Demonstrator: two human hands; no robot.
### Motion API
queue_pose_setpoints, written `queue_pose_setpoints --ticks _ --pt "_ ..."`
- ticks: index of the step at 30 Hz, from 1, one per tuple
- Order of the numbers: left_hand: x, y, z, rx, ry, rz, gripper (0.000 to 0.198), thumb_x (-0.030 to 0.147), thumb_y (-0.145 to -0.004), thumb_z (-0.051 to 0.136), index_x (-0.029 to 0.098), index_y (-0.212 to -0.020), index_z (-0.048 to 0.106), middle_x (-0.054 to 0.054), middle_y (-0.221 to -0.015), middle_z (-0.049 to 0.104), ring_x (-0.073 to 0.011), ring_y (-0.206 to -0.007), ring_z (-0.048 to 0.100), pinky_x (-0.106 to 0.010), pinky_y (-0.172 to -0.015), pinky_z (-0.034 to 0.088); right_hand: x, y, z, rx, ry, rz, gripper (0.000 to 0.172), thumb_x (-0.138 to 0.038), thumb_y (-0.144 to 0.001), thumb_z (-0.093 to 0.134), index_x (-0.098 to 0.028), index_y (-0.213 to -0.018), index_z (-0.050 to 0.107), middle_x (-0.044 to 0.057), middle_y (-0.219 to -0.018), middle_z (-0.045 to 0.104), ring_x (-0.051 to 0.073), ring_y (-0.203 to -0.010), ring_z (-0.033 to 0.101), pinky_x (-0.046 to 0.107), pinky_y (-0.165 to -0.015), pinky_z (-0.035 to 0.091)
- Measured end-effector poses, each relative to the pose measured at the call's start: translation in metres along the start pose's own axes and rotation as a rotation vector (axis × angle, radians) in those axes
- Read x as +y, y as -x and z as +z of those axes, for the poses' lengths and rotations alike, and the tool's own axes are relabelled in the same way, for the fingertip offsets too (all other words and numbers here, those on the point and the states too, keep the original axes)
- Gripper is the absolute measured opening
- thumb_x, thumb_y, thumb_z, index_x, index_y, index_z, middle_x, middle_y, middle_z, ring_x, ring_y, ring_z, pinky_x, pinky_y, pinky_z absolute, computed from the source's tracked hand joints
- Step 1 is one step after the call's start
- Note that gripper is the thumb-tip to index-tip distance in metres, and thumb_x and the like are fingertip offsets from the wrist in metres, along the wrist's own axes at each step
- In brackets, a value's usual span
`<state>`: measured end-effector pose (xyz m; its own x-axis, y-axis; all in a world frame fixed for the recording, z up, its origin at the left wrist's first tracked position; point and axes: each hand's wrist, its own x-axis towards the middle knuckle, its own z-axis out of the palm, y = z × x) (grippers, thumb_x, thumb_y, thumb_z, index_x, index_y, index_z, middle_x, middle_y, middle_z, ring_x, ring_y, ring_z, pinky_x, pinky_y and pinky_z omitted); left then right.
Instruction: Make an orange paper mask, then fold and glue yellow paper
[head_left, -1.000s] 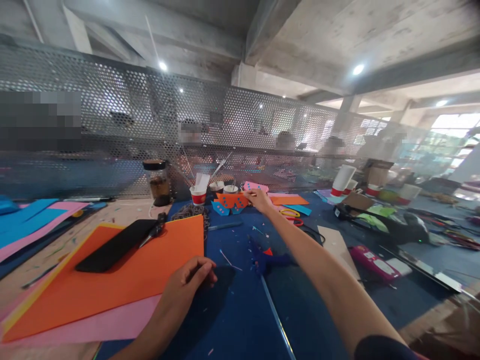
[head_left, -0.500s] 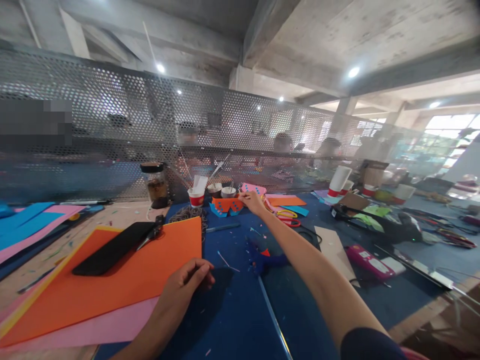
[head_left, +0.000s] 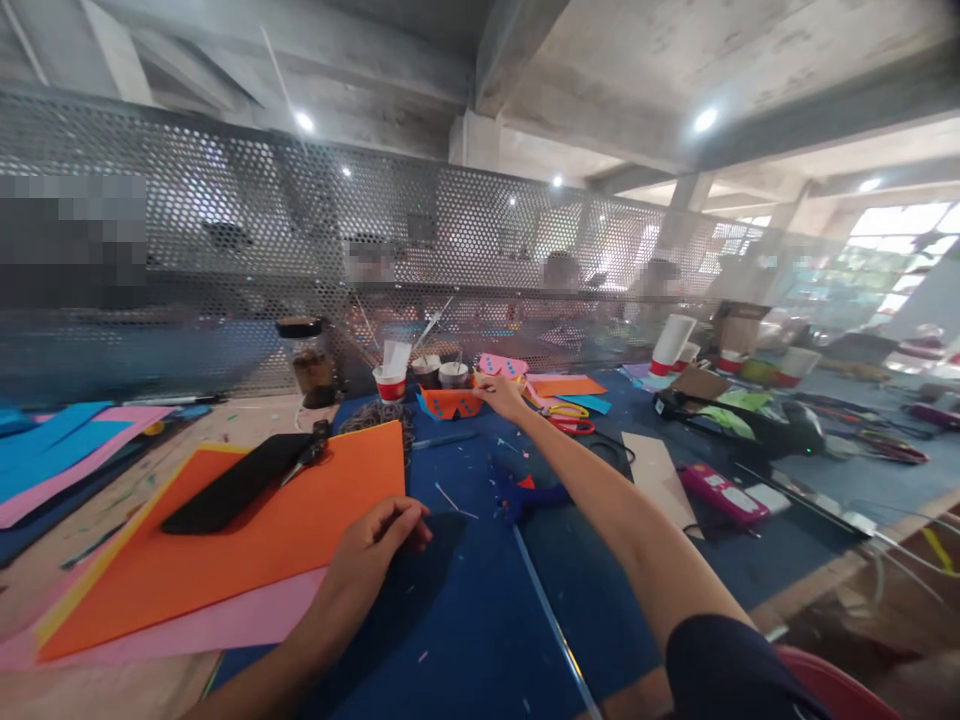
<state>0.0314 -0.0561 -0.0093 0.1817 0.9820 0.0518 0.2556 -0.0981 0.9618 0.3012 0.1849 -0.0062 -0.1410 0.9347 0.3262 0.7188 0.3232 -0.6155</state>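
My right hand is stretched far out across the blue table mat and its fingers pinch the edge of an orange paper craft with blue dots. My left hand rests near me, fingers curled, on the corner of a large orange sheet that lies over a pink sheet. A long black object and dark scissors lie on the orange sheet.
Paper cups, a dark-lidded jar and a wire coil stand by the perforated metal screen. Orange-handled scissors, a blue glue gun, a pink box and paper scraps lie to the right. People sit behind the screen.
My right hand has stayed on the orange craft, which now lies lower and flatter on the mat. My left hand has not moved. The view has shifted slightly.
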Motion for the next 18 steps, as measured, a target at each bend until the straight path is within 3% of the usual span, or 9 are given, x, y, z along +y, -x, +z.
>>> queue_pose_setpoints --ticks 7,18 --pt "-0.0057 -0.0008 0.0005 -0.002 0.032 0.027 0.042 0.062 -0.086 0.062 0.021 -0.089 0.071 -0.003 -0.079 0.074 -0.0229 -0.078 0.07 -0.033 -0.078 0.054 -0.0009 0.0033 0.0003 -0.005 0.063 0.01 0.035 -0.037 -0.101 0.064 -0.017 -0.129 0.063 0.01 -0.13 0.064 0.025 -0.11 0.066 0.045 -0.093 0.059" --pt "0.0019 0.0008 0.0008 -0.016 0.014 0.043 0.041 0.062 -0.085 0.061 0.021 -0.086 0.069 -0.004 -0.077 0.073 -0.0234 -0.077 0.068 -0.034 -0.077 0.053 -0.0059 -0.001 0.0035 0.033 0.16 -0.025 0.034 -0.037 -0.101 0.064 -0.018 -0.129 0.063 0.01 -0.13 0.064 0.024 -0.109 0.067 0.045 -0.093 0.059"
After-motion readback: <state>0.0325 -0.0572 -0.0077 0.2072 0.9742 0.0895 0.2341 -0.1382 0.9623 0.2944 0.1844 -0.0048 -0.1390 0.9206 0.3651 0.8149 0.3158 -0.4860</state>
